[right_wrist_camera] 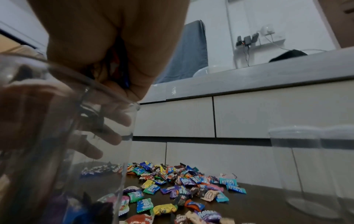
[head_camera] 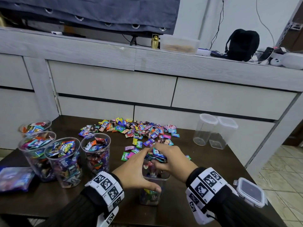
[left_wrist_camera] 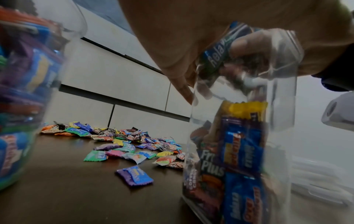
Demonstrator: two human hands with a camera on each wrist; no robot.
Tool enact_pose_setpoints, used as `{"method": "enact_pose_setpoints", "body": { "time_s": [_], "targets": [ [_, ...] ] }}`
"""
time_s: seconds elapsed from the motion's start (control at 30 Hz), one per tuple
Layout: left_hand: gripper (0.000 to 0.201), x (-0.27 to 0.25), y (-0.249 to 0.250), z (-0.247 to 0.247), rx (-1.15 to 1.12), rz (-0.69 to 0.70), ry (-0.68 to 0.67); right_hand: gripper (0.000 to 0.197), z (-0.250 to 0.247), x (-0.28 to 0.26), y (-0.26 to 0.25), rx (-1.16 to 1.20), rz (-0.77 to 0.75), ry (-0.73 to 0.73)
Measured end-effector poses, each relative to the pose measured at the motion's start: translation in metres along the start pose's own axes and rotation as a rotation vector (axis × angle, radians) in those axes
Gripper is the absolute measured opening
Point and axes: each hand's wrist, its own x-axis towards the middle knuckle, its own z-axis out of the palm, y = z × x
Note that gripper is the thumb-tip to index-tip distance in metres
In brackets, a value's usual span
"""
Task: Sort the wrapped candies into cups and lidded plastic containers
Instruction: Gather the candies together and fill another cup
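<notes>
A clear square container, partly filled with wrapped candies, stands near the table's front edge. My left hand grips it, with the thumb across its near side and the fingers round the far side. My right hand holds a handful of candies right over the container's mouth. The left wrist view shows the container close up, with candies stacked inside. In the right wrist view my right hand clutches candies above the container's rim. A loose candy pile lies behind the hands.
Several clear cups full of candies stand at the left, beside a candy bag. Two empty lidded containers stand at the back right. A loose lid lies at the front right. Grey drawers rise behind the dark table.
</notes>
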Motion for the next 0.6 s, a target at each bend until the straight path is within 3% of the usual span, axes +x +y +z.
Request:
{"method": "enact_pose_setpoints", "body": {
  "time_s": [0.3, 0.6],
  "targets": [
    [0.090, 0.002, -0.003, 0.003, 0.002, 0.039, 0.058, 0.039, 0.008, 0.007, -0.003, -0.257, -0.024, -0.286],
    [0.094, 0.000, -0.008, 0.008, -0.145, 0.084, 0.110, 0.035, 0.005, 0.013, -0.008, -0.164, -0.025, -0.277]
  ]
}}
